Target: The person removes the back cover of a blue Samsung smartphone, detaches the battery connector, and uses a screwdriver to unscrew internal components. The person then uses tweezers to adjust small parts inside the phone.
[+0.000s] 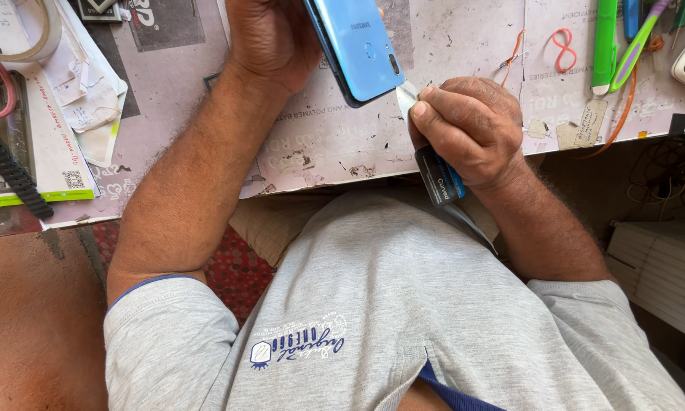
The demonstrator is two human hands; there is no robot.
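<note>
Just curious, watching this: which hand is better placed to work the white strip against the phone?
Probably the right hand: it pinches the white strip, whose tip meets the blue smartphone at its lower edge. The left hand is busy gripping the smartphone.

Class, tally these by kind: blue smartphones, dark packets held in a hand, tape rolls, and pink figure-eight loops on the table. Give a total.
Blue smartphone, in the left hand: 1
Dark packet, in the right hand: 1
Tape roll: 1
Pink figure-eight loop: 1
Total: 4
</note>
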